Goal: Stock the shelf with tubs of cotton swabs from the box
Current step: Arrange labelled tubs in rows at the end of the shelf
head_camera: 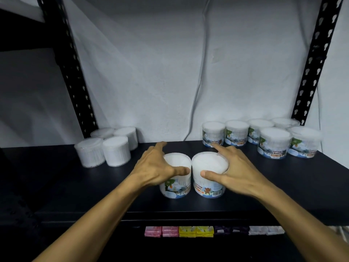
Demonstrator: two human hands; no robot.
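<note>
White wall [151,72] fills the upper frame, a grey cable [203,53] hanging down it at centre. Black slotted uprights: left post [69,63], right post [315,53]. Black shelf [75,186] spans the middle of the frame.

Right of centre, against the wall: cluster of six labelled tubs [273,142], upright, touching one another. Left of centre: four plain tubs [109,146], packed together, no labels showing.

Centre frame, near the shelf's front edge: two tubs side by side, touching. Left tub [175,188], right tub [207,186], both upright, labels facing the camera.

Left hand [154,167] over the left tub, fingers spread, thumb lying on the tub's near rim. Right hand [232,171] over the right tub, fingers spread, thumb on its near rim, index pointing toward the wall.

Bottom of frame, lower level: row of small packets [213,231], pink, yellow, purple, white.
</note>
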